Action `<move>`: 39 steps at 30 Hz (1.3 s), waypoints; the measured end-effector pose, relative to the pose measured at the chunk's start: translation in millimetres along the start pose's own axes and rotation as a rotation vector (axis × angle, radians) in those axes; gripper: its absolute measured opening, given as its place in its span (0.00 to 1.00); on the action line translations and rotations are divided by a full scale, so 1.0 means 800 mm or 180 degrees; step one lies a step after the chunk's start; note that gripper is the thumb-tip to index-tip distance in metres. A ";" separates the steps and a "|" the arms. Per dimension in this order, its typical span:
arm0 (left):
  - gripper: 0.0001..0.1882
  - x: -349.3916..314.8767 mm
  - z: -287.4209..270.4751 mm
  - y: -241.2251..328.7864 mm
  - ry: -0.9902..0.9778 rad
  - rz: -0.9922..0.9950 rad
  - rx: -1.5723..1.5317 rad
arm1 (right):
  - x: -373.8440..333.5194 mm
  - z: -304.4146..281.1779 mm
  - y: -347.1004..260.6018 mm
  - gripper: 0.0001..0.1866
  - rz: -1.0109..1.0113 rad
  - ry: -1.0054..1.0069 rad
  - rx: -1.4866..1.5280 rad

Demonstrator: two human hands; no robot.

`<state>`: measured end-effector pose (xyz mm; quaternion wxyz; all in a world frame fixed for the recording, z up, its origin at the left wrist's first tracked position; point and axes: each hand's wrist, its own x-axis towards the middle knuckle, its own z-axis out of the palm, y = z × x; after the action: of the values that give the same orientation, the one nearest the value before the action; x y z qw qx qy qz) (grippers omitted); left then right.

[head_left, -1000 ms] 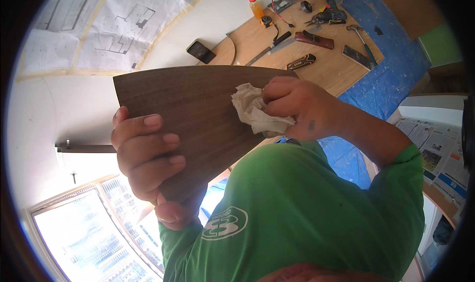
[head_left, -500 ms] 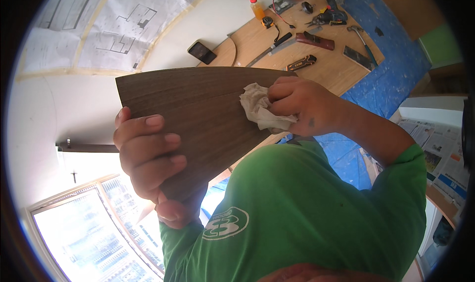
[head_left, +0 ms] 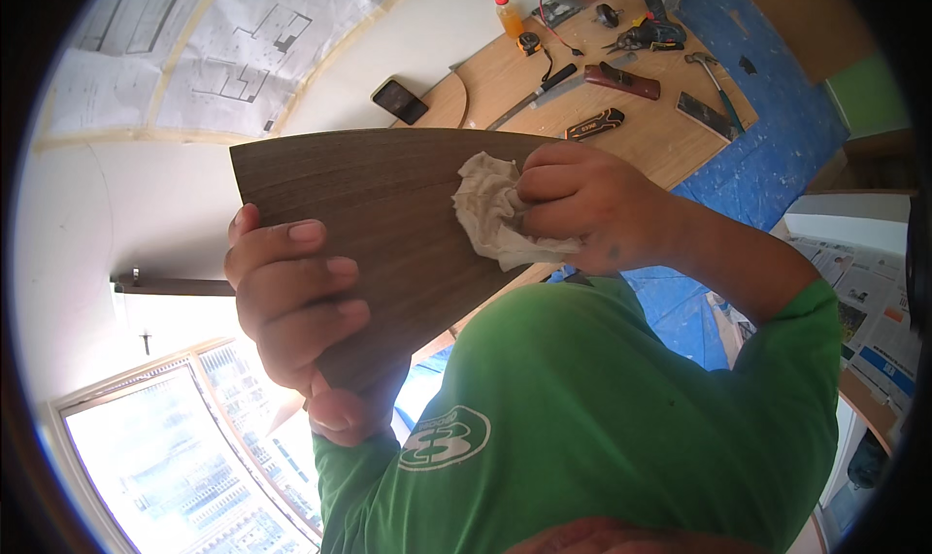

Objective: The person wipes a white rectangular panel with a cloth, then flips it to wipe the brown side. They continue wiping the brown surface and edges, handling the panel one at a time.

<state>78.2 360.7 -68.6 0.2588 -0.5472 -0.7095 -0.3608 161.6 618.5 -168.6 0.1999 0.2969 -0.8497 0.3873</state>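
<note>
The dark brown, wood-grained flat panel (head_left: 383, 190) is raised before you, nearer than the pale wooden table (head_left: 646, 151). Your left hand (head_left: 296, 302) curls its grip around the left edge; your right hand (head_left: 607, 209) pinches a crumpled off-white cloth (head_left: 485, 214), just shifted left, suggesting wiping mid-stroke.

Board (head_left: 379, 200) reads dark brown with fine darker grain lines, cloth (head_left: 482, 209) off-white, shirt (head_left: 631, 408) green with white emblem (head_left: 447, 439), worktable (head_left: 652, 154) light tan, sheeting (head_left: 782, 127) blue with pale flecks, bottle (head_left: 510, 21) orange under red cap (head_left: 501, 0), wall drawings (head_left: 257, 34) dark-lined on white, bordered by yellowish tape (head_left: 165, 73).
</note>
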 end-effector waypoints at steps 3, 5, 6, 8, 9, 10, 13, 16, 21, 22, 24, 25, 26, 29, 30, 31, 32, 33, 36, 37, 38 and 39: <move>0.29 0.003 0.002 0.002 0.0019 -0.0026 0.0004 | 0.010 -0.003 -0.008 0.17 -0.0066 0.0056 0.0053; 0.29 0.004 -0.001 0.001 -0.0019 0.0021 0.0038 | 0.003 -0.003 -0.004 0.17 -0.0006 -0.0058 0.0039; 0.29 0.003 -0.001 0.000 -0.0037 0.0044 0.0055 | -0.012 0.000 0.006 0.17 0.0063 -0.0142 0.0030; 0.27 -0.001 0.006 -0.006 0.0238 0.0153 -0.0238 | -0.020 0.001 0.011 0.17 0.0077 -0.0146 0.0018; 0.26 -0.003 0.008 -0.008 0.0375 0.0208 -0.0384 | -0.017 0.001 0.011 0.16 0.0027 -0.0054 0.0013; 0.26 -0.002 0.008 -0.007 0.0355 0.0185 -0.0376 | -0.014 0.002 0.011 0.16 -0.0012 0.0046 0.0004; 0.26 -0.001 0.008 -0.006 0.0329 0.0147 -0.0369 | 0.001 0.000 0.002 0.16 -0.0164 0.0137 -0.0008; 0.26 -0.002 0.009 -0.008 0.0365 0.0175 -0.0398 | -0.008 -0.001 0.003 0.15 -0.0153 0.0018 -0.0101; 0.26 -0.002 0.009 -0.006 0.0343 0.0166 -0.0415 | -0.007 -0.001 0.002 0.15 -0.0174 0.0105 -0.0024; 0.26 -0.003 0.009 -0.007 0.0347 0.0158 -0.0411 | 0.000 -0.001 -0.001 0.15 -0.0227 0.0189 0.0006; 0.26 -0.004 0.009 -0.008 0.0356 0.0141 -0.0401 | 0.011 -0.001 -0.007 0.16 -0.0282 0.0211 0.0014; 0.26 -0.005 0.008 -0.008 0.0351 0.0130 -0.0398 | 0.014 -0.002 -0.009 0.16 -0.0314 0.0225 0.0021; 0.26 -0.005 0.007 -0.007 0.0345 0.0119 -0.0394 | 0.011 -0.001 -0.007 0.16 -0.0259 0.0133 0.0020; 0.26 -0.006 0.003 -0.006 0.0274 0.0099 -0.0378 | -0.012 0.000 0.007 0.17 -0.0110 -0.0100 0.0015; 0.26 -0.006 0.001 -0.006 0.0241 0.0095 -0.0372 | -0.018 0.001 0.011 0.17 -0.0066 -0.0141 0.0013; 0.26 -0.006 0.002 -0.007 0.0268 0.0095 -0.0365 | -0.022 0.001 0.013 0.17 -0.0014 -0.0182 0.0017; 0.26 -0.006 0.004 -0.008 0.0294 0.0097 -0.0359 | -0.020 0.002 0.012 0.17 -0.0001 -0.0157 0.0102; 0.26 -0.006 0.005 -0.008 0.0321 0.0100 -0.0353 | -0.015 0.002 0.011 0.17 0.0013 -0.0131 0.0186; 0.26 0.001 0.004 -0.012 0.0202 0.0129 -0.0366 | 0.000 0.002 0.004 0.16 0.0179 0.0035 0.0483; 0.27 0.001 0.005 -0.011 0.0221 0.0154 -0.0337 | 0.000 0.003 0.000 0.16 0.0257 0.0095 0.0593; 0.27 0.001 0.007 -0.010 0.0239 0.0179 -0.0310 | -0.003 0.004 -0.002 0.15 0.0316 0.0170 0.0628; 0.27 0.000 0.009 -0.010 0.0257 0.0203 -0.0284 | -0.007 0.007 -0.003 0.15 0.0377 0.0245 0.0662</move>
<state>70.6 365.5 -74.6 0.2740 -0.5656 -0.6638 -0.4055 166.9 615.1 -173.6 0.1772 0.2504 -0.8126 0.4956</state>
